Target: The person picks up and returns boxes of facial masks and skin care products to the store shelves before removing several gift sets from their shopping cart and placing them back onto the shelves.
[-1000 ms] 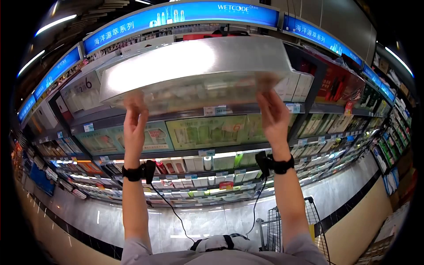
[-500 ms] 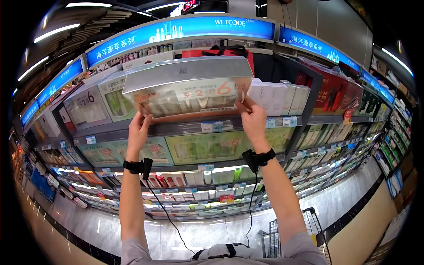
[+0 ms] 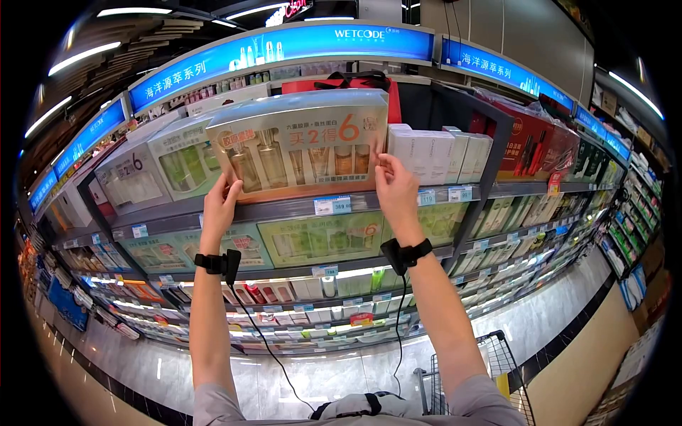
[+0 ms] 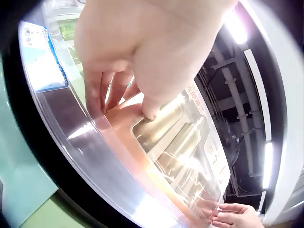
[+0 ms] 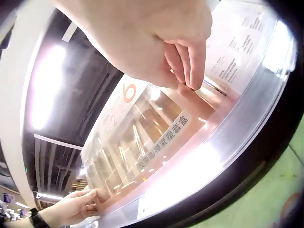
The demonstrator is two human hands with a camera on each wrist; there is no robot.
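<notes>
A wide gift box (image 3: 305,145) with a clear window, several bottles inside and a big orange "6" stands upright on the top shelf (image 3: 284,207). My left hand (image 3: 226,193) grips its lower left corner, thumb on the front, as the left wrist view shows: hand (image 4: 123,95), box (image 4: 180,156). At the right edge of the box my right hand (image 3: 389,177) pinches it with its fingertips. The right wrist view shows this hand (image 5: 185,61) on the box (image 5: 142,137), with the left hand (image 5: 80,206) at the far corner.
White cartons (image 3: 440,153) stand just right of the box, green gift boxes (image 3: 181,160) just left. A red bag (image 3: 341,82) sits behind. A price tag (image 3: 332,205) hangs on the shelf rail. Stocked shelves run below; a shopping cart (image 3: 455,383) stands at lower right.
The box came down from overhead, where it lay tilted flat, and now stands upright on the shelf. Both hands lowered with it and stayed at its two ends.
</notes>
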